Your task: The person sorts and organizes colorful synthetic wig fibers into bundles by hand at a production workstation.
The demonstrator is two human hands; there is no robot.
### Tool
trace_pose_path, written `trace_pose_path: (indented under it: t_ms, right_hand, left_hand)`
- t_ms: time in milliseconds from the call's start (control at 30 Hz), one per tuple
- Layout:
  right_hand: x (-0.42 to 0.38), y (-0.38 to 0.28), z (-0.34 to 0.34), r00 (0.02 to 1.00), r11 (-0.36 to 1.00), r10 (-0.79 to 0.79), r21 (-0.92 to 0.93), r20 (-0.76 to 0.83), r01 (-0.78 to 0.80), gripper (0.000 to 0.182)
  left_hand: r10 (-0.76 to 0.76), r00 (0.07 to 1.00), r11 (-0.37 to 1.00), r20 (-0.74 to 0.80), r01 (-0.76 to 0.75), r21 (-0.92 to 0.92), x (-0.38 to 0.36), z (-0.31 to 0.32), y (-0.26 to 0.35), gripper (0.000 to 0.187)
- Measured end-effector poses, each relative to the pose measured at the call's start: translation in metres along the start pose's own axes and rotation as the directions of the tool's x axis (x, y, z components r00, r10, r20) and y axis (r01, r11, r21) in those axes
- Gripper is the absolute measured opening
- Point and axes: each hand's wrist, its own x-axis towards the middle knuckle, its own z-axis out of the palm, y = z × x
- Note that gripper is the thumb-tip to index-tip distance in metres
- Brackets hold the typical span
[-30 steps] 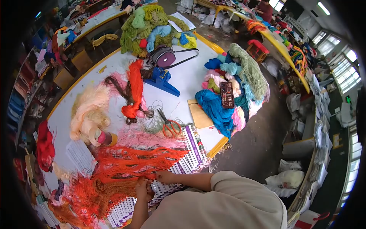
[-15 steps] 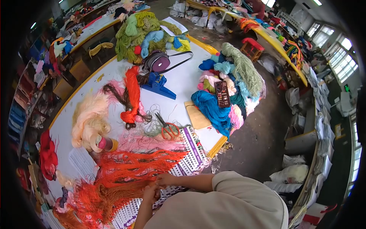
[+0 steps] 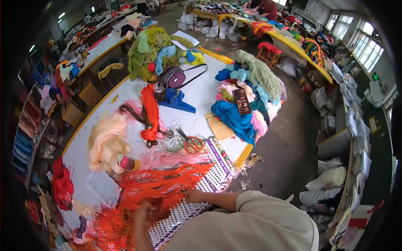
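Orange-red thread [image 3: 167, 180] lies in long loose strands across white perforated cards [image 3: 178, 221] with purple bands, at the front of the table. My right hand [image 3: 194, 195] is over the cards at the right ends of the strands, its fingers curled together; what they pinch is too small to make out. Further left, my left hand [image 3: 145, 212] is above the thread and smeared by motion, so its fingers do not show clearly. Brownish-orange strands [image 3: 161, 213] lie between the two hands. Scissors with orange handles [image 3: 192, 144] rest beyond the cards.
A thread cone [image 3: 129, 163], peach yarn [image 3: 109, 144] and a printed sheet [image 3: 101, 186] are on the left. Beyond lie a red hank [image 3: 149, 111], a blue clamp-like tool [image 3: 178, 104] and a purple bag [image 3: 173, 78]. A phone [image 3: 241, 101] rests on yarn at right.
My hands were together over the brownish-orange strands; now they are apart. The left has moved left, and the right is at the strands' right ends. The whole view has shifted slightly.
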Motion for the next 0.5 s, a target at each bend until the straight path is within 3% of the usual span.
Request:
trace_pose_path:
  t_ms: [33,100,167,200,267,300,367,467,500]
  right_hand:
    - [-0.001,0.000,0.003,0.998,0.998,-0.028,-0.056,-0.048,0.025,0.033]
    - [0.007,0.010,0.015,0.994,0.996,-0.058,-0.073,-0.095,0.051,0.033]
    - [0.003,0.007,0.019,0.990,0.996,-0.023,-0.084,-0.136,0.012,0.031]
    - [0.003,0.002,0.020,0.988,0.995,-0.010,-0.099,-0.153,-0.005,0.031]
    - [-0.002,-0.013,0.021,0.986,0.996,0.044,-0.063,-0.160,-0.055,0.032]
    - [-0.003,-0.019,0.024,0.982,0.998,0.035,-0.037,-0.184,-0.042,0.033]
    - [0.000,-0.033,0.032,0.962,0.998,-0.038,-0.060,-0.269,0.023,0.034]
    - [-0.034,-0.117,0.017,0.900,0.983,-0.125,0.071,-0.416,0.169,0.029]
    - [-0.048,-0.144,0.012,0.895,0.923,-0.201,0.228,-0.399,0.309,0.024]
  left_hand:
    - [0.116,0.992,0.964,-0.056,-0.126,-0.233,0.005,-0.040,-0.001,0.016]
    - [0.338,0.926,0.825,-0.169,-0.378,-0.421,-0.004,-0.101,0.029,0.009]
    - [0.319,0.762,0.679,-0.564,-0.598,-0.425,-0.018,-0.125,0.048,0.022]
    - [0.330,0.760,0.674,-0.560,-0.605,-0.423,-0.022,-0.131,0.047,0.022]
    - [0.304,0.915,0.745,-0.266,-0.403,-0.532,-0.028,-0.149,0.034,0.027]
    - [0.343,0.939,0.771,0.019,-0.271,-0.576,-0.013,-0.157,0.017,0.024]
    - [0.254,0.965,0.836,-0.065,-0.253,-0.487,-0.053,-0.071,0.025,0.024]
    - [0.354,0.934,0.867,0.040,-0.311,-0.389,-0.062,0.005,0.001,0.031]
    - [0.379,0.922,0.856,0.075,-0.318,-0.408,-0.058,0.020,-0.007,0.034]
